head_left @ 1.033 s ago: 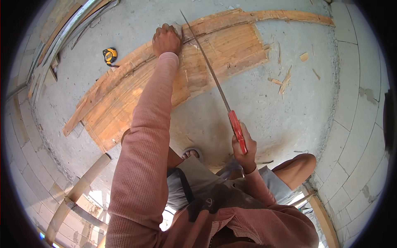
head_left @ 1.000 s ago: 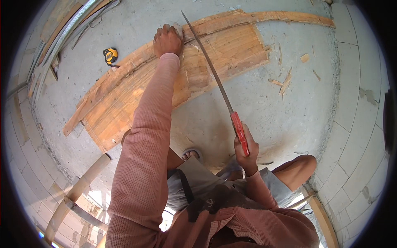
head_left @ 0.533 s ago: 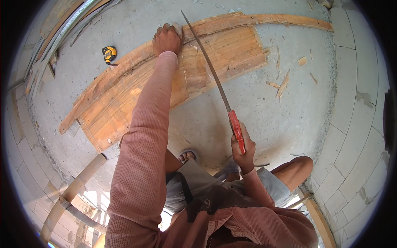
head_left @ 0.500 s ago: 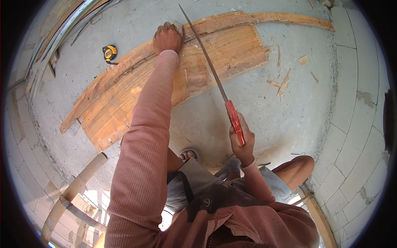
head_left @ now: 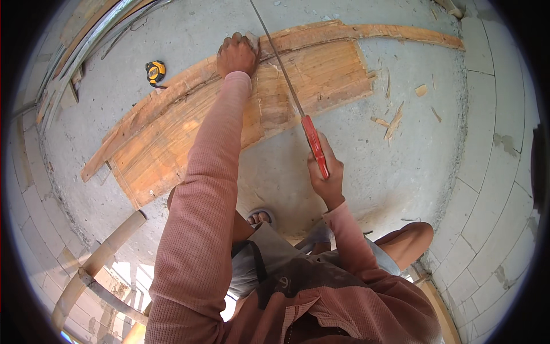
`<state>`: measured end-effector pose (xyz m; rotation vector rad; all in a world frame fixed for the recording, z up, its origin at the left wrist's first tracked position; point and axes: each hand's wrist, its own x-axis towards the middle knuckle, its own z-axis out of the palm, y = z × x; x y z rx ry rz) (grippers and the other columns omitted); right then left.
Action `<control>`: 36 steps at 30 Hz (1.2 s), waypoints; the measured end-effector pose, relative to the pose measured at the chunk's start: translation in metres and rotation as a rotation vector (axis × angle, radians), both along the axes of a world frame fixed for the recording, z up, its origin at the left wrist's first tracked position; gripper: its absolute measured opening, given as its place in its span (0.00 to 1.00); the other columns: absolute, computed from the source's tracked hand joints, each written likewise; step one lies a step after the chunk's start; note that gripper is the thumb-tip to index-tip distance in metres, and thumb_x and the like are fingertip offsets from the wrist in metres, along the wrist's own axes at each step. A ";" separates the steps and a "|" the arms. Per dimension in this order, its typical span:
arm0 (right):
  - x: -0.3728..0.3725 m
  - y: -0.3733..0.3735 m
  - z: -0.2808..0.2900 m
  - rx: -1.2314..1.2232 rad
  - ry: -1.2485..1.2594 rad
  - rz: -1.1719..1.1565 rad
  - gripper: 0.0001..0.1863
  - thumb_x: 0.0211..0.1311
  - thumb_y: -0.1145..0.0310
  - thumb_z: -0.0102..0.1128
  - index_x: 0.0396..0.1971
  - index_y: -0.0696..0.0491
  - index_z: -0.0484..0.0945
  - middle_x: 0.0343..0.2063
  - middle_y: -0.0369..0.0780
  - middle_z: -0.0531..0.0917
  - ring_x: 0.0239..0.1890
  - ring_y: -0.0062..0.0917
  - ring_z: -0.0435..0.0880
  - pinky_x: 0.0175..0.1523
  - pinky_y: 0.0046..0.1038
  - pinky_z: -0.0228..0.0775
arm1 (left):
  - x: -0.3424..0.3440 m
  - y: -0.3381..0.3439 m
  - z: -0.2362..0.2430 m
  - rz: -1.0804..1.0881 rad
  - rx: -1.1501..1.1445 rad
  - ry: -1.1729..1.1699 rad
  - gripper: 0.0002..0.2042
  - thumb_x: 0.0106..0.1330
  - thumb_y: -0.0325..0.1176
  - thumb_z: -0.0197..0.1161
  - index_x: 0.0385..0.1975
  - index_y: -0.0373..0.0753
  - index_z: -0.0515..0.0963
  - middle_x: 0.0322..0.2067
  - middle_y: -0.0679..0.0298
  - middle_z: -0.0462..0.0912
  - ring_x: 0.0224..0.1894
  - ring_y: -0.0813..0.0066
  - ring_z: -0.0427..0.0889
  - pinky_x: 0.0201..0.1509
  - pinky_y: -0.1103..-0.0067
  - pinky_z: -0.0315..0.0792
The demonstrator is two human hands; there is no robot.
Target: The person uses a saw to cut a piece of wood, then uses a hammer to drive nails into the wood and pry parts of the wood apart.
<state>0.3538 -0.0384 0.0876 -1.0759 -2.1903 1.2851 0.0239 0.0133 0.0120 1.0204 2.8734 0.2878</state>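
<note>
My right hand (head_left: 326, 172) is closed round the red handle of a handsaw (head_left: 313, 143). The long, thin blade crosses a curved wooden strip (head_left: 395, 33) just right of my left hand (head_left: 235, 57), and its tip reaches the top edge of the view. My left hand has its fingers curled on a small grey piece (head_left: 252, 43) on the strip, whose exact shape is hidden. A wide, rough plywood panel (head_left: 315, 74) lies along the near side of the strip. A yellow and black tape measure (head_left: 155, 72) lies beyond the strip at the left.
Wood splinters (head_left: 395, 120) lie on the concrete floor (head_left: 401, 172) at the right. Metal and wooden lengths (head_left: 80, 57) are piled at the upper left. A timber frame (head_left: 114, 241) stands at the lower left. Pale block walls (head_left: 481, 114) border both sides. My bent legs are below.
My right hand has pushed the saw forward, up and slightly left; the blade's tip has moved up to the top edge. My left hand stays on the strip.
</note>
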 end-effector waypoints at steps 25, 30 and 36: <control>0.060 -0.035 0.042 -0.096 -0.112 0.010 0.30 0.64 0.78 0.58 0.68 0.59 0.69 0.53 0.51 0.85 0.47 0.35 0.89 0.50 0.30 0.80 | 0.004 -0.007 -0.007 -0.036 -0.013 0.038 0.19 0.70 0.52 0.58 0.39 0.42 0.86 0.47 0.64 0.82 0.56 0.63 0.80 0.62 0.68 0.75; -0.053 0.042 -0.007 -0.088 -0.038 0.038 0.32 0.61 0.80 0.57 0.68 0.58 0.70 0.45 0.50 0.87 0.38 0.36 0.91 0.42 0.29 0.80 | 0.003 0.005 -0.008 -0.067 -0.012 0.025 0.21 0.70 0.54 0.58 0.39 0.41 0.86 0.48 0.64 0.83 0.56 0.64 0.80 0.62 0.67 0.75; 0.055 -0.040 0.039 -0.026 -0.074 0.005 0.30 0.61 0.79 0.58 0.67 0.61 0.69 0.45 0.51 0.87 0.37 0.31 0.91 0.44 0.29 0.80 | -0.003 -0.008 -0.007 -0.013 -0.055 -0.007 0.20 0.70 0.54 0.59 0.41 0.42 0.85 0.49 0.64 0.82 0.57 0.62 0.80 0.62 0.67 0.75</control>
